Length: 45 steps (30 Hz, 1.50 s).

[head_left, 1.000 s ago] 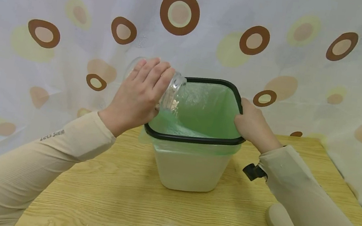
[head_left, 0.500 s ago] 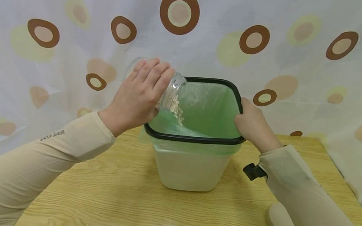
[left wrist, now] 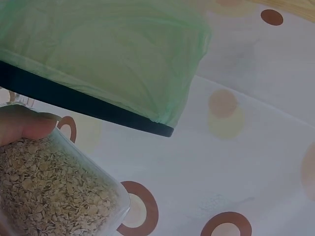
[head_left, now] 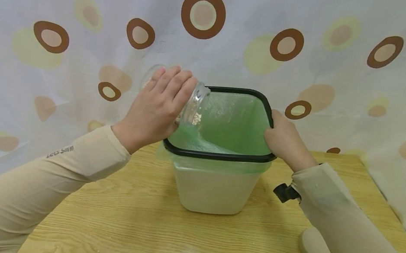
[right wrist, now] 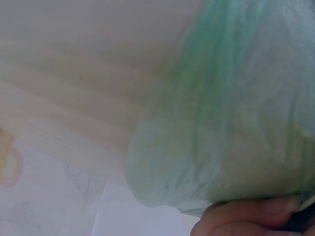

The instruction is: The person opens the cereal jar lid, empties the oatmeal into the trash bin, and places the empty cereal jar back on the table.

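Observation:
My left hand (head_left: 159,104) grips a clear jar (head_left: 198,99) from above, tilted on its side with its mouth over the left part of a trash bin (head_left: 213,191). Oat flakes (left wrist: 54,189) fill much of the jar in the left wrist view, and a few show at its mouth in the head view. A green bag (head_left: 235,122) lines the whitish bin and folds out beneath its black rim (head_left: 218,157). On the bin's right side, my right hand (head_left: 286,140) holds the rim, fingers curled around it. Its fingertips (right wrist: 280,205) press near the bag's edge.
The bin stands on a wooden table (head_left: 125,224). A round beige disc (head_left: 316,247) lies at the right, partly behind the right sleeve (head_left: 348,235). A dotted cloth (head_left: 243,14) hangs close behind the bin.
Half a second ago a stream of oats was falling from the jar into the bin; now only a few flakes show at its mouth. Both hands keep practically the same place.

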Tool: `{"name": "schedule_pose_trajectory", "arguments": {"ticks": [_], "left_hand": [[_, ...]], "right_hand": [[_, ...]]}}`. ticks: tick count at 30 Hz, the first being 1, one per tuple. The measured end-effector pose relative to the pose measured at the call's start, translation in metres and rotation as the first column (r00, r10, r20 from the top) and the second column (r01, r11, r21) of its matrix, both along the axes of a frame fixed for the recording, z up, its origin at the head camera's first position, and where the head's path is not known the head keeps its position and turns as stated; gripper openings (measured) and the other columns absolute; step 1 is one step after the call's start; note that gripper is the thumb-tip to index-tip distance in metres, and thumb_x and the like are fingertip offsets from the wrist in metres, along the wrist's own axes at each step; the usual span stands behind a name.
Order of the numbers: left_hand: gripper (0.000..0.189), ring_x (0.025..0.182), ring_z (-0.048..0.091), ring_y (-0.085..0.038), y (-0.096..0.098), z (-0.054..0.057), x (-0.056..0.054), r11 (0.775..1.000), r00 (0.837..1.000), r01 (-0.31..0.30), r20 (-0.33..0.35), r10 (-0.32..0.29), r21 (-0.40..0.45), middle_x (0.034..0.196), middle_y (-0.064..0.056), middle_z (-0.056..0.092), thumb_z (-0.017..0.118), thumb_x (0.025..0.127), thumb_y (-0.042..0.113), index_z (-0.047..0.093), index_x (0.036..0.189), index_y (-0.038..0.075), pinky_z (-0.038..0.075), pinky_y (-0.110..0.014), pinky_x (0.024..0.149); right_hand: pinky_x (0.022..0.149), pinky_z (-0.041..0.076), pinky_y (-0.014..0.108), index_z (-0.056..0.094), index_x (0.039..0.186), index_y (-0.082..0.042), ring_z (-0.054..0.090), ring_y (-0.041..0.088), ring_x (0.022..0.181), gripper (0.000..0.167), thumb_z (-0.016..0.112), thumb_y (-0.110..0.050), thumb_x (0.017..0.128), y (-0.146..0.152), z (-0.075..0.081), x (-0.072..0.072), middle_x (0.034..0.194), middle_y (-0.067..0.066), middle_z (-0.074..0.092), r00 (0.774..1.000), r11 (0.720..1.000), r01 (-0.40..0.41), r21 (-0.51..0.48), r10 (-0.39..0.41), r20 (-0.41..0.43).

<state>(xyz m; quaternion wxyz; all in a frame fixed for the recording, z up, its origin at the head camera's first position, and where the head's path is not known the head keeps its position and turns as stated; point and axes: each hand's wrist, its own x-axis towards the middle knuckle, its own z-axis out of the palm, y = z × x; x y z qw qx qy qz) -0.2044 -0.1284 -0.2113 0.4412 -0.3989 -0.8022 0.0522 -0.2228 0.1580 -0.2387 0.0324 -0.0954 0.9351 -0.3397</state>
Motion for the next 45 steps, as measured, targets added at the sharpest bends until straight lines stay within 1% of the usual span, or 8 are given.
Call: {"name": "schedule_pose_trajectory", "arguments": {"ticks": [6,14,21,28,32,40,45], "left_hand": [[0.067,0.119,0.045,-0.046,0.0010,-0.0015,-0.0003,1.000,1.000,0.002,0.001,-0.002,-0.004,0.125,-0.027,0.049,0.065,0.065,-0.008,0.041,0.128,-0.008,0.035,-0.055,0.102],[0.066,0.119,0.045,-0.045,0.0006,-0.0029,-0.0004,1.000,1.000,0.000,-0.013,0.000,-0.014,0.125,-0.027,0.049,0.066,0.066,-0.007,0.042,0.128,-0.008,0.034,-0.055,0.103],[0.061,0.120,0.045,-0.045,-0.0003,-0.0028,-0.0002,1.000,0.999,0.004,-0.033,-0.005,-0.027,0.125,-0.026,0.050,0.062,0.070,-0.008,0.043,0.128,-0.007,0.034,-0.055,0.103],[0.057,0.120,0.046,-0.045,-0.0002,-0.0031,-0.0004,0.999,0.999,0.018,-0.045,-0.019,-0.029,0.124,-0.026,0.051,0.060,0.072,-0.007,0.044,0.127,-0.007,0.035,-0.055,0.102],[0.055,0.120,0.046,-0.045,-0.0003,-0.0033,-0.0005,0.999,0.998,0.016,-0.053,-0.018,-0.032,0.124,-0.026,0.051,0.059,0.074,-0.007,0.044,0.126,-0.007,0.035,-0.054,0.102],[0.058,0.121,0.046,-0.045,-0.0011,-0.0025,0.0002,0.999,0.999,0.014,-0.042,-0.016,-0.033,0.125,-0.026,0.051,0.060,0.072,-0.007,0.044,0.127,-0.007,0.034,-0.054,0.103],[0.060,0.121,0.046,-0.045,-0.0018,-0.0024,0.0004,0.999,0.999,0.011,-0.042,-0.013,-0.036,0.125,-0.026,0.051,0.063,0.071,-0.007,0.044,0.128,-0.007,0.034,-0.054,0.103]], "right_hand": [[0.082,0.043,0.052,0.032,0.140,0.007,0.051,0.040,0.100,0.047,0.028,-0.003,0.094,0.0007,-0.0010,-0.0001,0.119,0.028,0.050,1.000,1.000,0.001,0.005,-0.001,0.000],[0.079,0.043,0.050,0.033,0.138,0.007,0.051,0.039,0.096,0.046,0.028,-0.003,0.094,0.0008,-0.0014,-0.0004,0.116,0.027,0.050,1.000,1.000,0.001,0.004,-0.001,-0.001],[0.082,0.043,0.052,0.031,0.141,0.007,0.051,0.040,0.100,0.048,0.028,-0.003,0.094,0.0005,-0.0013,-0.0003,0.120,0.028,0.049,1.000,1.000,0.000,-0.005,0.000,-0.002],[0.084,0.043,0.053,0.031,0.141,0.007,0.051,0.040,0.101,0.049,0.028,-0.003,0.093,0.0002,-0.0013,-0.0007,0.120,0.029,0.049,1.000,1.000,0.001,-0.002,-0.001,0.001],[0.083,0.043,0.053,0.030,0.142,0.007,0.051,0.041,0.102,0.049,0.029,-0.003,0.094,0.0005,-0.0017,-0.0020,0.121,0.029,0.049,1.000,1.000,0.004,0.000,-0.004,0.008],[0.082,0.043,0.053,0.030,0.141,0.007,0.051,0.041,0.101,0.049,0.028,-0.003,0.093,0.0004,-0.0005,-0.0021,0.120,0.029,0.049,1.000,1.000,0.000,0.000,0.000,0.002],[0.084,0.044,0.053,0.030,0.143,0.007,0.051,0.041,0.103,0.050,0.028,-0.003,0.093,0.0001,-0.0003,-0.0016,0.123,0.030,0.049,1.000,1.000,0.001,-0.003,-0.001,0.001]]}}
